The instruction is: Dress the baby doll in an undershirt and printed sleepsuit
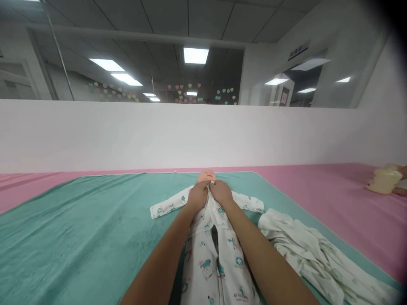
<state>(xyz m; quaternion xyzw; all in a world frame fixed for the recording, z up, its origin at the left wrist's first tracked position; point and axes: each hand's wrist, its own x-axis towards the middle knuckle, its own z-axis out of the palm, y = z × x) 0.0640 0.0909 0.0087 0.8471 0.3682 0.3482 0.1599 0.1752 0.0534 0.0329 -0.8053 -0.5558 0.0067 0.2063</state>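
Our left hand and right hand are closed, gripping the neck of a light, soft, white printed cotton sleepsuit on a pink plastic doll lying on a teal towel; we are pinching limp cloth at its edge.

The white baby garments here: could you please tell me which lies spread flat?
The printed sleepsuit on the doll, under the left hand and right hand; the other garment lies bunched at right.
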